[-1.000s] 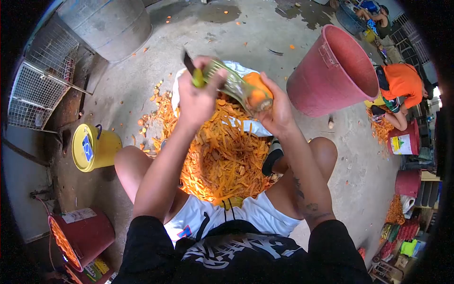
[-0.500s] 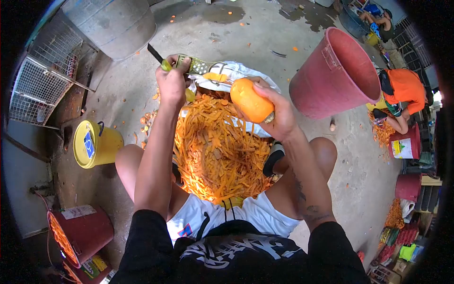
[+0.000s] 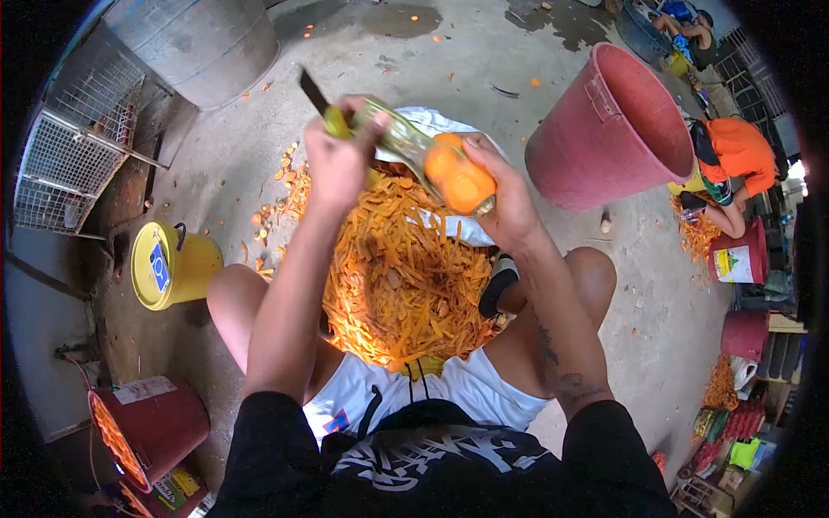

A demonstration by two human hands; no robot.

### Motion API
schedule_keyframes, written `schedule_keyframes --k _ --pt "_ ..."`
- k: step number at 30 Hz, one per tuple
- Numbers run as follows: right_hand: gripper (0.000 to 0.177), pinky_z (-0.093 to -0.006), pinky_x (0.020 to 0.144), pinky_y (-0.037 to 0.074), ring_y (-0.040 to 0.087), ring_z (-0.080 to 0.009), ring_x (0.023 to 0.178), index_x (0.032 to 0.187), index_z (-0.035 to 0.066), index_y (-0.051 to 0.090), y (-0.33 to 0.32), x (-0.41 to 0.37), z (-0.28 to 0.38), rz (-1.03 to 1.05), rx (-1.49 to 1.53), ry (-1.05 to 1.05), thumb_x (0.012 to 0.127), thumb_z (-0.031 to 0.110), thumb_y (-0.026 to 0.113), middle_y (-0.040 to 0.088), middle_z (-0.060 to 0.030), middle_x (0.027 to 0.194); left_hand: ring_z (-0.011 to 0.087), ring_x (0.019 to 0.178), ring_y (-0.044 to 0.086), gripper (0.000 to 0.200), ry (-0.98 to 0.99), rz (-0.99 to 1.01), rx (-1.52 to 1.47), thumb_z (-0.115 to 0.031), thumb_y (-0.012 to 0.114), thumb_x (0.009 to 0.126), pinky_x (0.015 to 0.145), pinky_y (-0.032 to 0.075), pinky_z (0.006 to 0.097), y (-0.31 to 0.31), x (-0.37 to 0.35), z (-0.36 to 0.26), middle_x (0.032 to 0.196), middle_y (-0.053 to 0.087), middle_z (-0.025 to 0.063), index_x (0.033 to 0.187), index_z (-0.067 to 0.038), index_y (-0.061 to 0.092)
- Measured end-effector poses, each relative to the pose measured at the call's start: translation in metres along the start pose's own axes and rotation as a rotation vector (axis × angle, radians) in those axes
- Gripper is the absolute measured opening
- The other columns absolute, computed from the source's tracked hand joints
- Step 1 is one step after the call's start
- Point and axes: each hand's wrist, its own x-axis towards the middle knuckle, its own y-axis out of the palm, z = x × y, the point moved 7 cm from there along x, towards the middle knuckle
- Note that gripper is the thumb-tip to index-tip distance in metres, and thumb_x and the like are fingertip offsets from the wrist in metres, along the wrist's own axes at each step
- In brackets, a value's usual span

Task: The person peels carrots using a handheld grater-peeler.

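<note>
My left hand (image 3: 338, 154) is closed around a flat peeler (image 3: 399, 134), blurred by motion, whose far end lies against a carrot. A knife (image 3: 314, 91) with a yellow-green handle also sticks out of this hand, its dark blade pointing up and left. In my right hand (image 3: 515, 197) is the thick orange carrot (image 3: 466, 183), gripped at its stem end with the fingers mostly hidden behind it. Below both hands, between my legs, lies a large heap of carrot peelings (image 3: 401, 276). A white sack (image 3: 423, 119) shows behind the heap.
A tall red bin (image 3: 570, 138) stands at right. A yellow bucket (image 3: 199, 259) and a red bucket (image 3: 177, 427) of carrots are at left. Carrot pieces (image 3: 281, 203) lie on the floor. A person in orange (image 3: 741, 155) sits at far right; another person is beyond.
My left hand has moved right and slightly down, bringing the peeler over the carrot. The carrot has tilted and shifted a little in my right hand.
</note>
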Motion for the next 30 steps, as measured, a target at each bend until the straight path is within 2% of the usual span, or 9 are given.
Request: schedule_keyframes --k 4,7,8,15,19,20,22,25,30 --pt "0.032 -0.0354 0.087 0.056 0.067 -0.0193 0.097 0.123 0.006 0.055 0.014 -0.006 0.004 0.061 0.108 0.095 0.106 0.034 0.053 0.065 -0.0089 0.110 0.0090 0.056 0.054 0.008 -0.252 -0.258 -0.146 -0.010 0.070 0.094 0.047 0.040 0.0257 -0.041 0.027 0.051 0.076 0.065 0.0024 0.099 -0.003 0.067" --pt "0.034 -0.0358 0.083 0.057 0.068 -0.0209 0.092 0.124 0.006 0.057 0.002 -0.003 0.002 0.017 0.132 0.127 0.106 0.035 0.053 0.067 -0.0098 0.107 0.0088 0.061 0.056 0.013 -0.069 -0.053 -0.056 -0.012 0.069 0.096 0.051 0.043 0.0254 0.005 -0.012 0.002 0.076 0.063 0.0013 0.103 -0.002 0.066" --pt "0.037 -0.0357 0.080 0.057 0.067 -0.0212 0.089 0.124 0.006 0.058 -0.003 0.000 0.002 -0.016 0.110 0.104 0.106 0.037 0.053 0.067 -0.0104 0.107 0.0079 0.063 0.055 0.014 0.248 0.003 0.090 -0.013 0.071 0.095 0.055 0.043 0.0260 0.019 -0.024 -0.025 0.077 0.064 0.0007 0.102 -0.001 0.067" --pt "0.039 -0.0322 0.071 0.053 0.068 -0.0179 0.090 0.122 0.007 0.062 0.010 -0.003 0.000 0.196 0.153 0.191 0.105 0.041 0.052 0.069 -0.0075 0.105 0.0069 0.053 0.050 0.011 -0.287 -0.196 -0.167 -0.012 0.066 0.098 0.042 0.036 0.0231 -0.050 0.030 0.067 0.076 0.064 0.0033 0.102 -0.002 0.066" --pt "0.042 -0.0338 0.070 0.053 0.067 -0.0190 0.083 0.124 0.004 0.062 0.003 -0.003 0.000 0.060 0.170 0.209 0.104 0.040 0.054 0.069 -0.0095 0.104 0.0082 0.057 0.051 0.008 0.252 0.030 0.019 -0.009 0.069 0.095 0.050 0.041 0.0262 0.023 -0.029 -0.029 0.080 0.064 0.0020 0.100 -0.003 0.066" --pt "0.046 -0.0353 0.068 0.051 0.066 -0.0207 0.080 0.124 0.001 0.060 0.003 -0.005 0.002 -0.029 0.134 0.186 0.104 0.042 0.053 0.068 -0.0109 0.102 0.0082 0.057 0.051 0.008 0.247 0.024 0.020 -0.009 0.069 0.095 0.050 0.041 0.0262 0.014 -0.022 -0.024 0.080 0.064 0.0020 0.100 -0.003 0.066" --pt "0.045 -0.0346 0.066 0.050 0.066 -0.0195 0.079 0.124 0.002 0.061 0.010 -0.004 -0.001 0.153 0.150 0.211 0.103 0.041 0.053 0.068 -0.0094 0.101 0.0087 0.057 0.052 0.007 -0.058 -0.089 -0.039 -0.009 0.068 0.095 0.050 0.041 0.0259 -0.027 0.014 0.017 0.078 0.065 0.0027 0.097 -0.002 0.067" --pt "0.044 -0.0329 0.064 0.050 0.066 -0.0170 0.080 0.127 0.004 0.060 0.017 -0.012 0.003 0.096 0.032 0.162 0.104 0.041 0.053 0.069 -0.0075 0.102 0.0075 0.053 0.050 0.007 -0.159 -0.243 -0.048 -0.009 0.070 0.094 0.046 0.037 0.0242 -0.045 0.023 0.030 0.073 0.062 0.0012 0.096 -0.003 0.068" --pt "0.041 -0.0344 0.086 0.055 0.066 -0.0170 0.103 0.131 0.005 0.057 0.008 -0.008 0.001 0.079 0.072 0.141 0.107 0.036 0.052 0.066 -0.0079 0.117 0.0078 0.058 0.052 0.014 0.093 -0.004 0.126 -0.012 0.072 0.093 0.050 0.040 0.0252 -0.005 -0.007 -0.006 0.076 0.063 0.0014 0.100 -0.001 0.067"
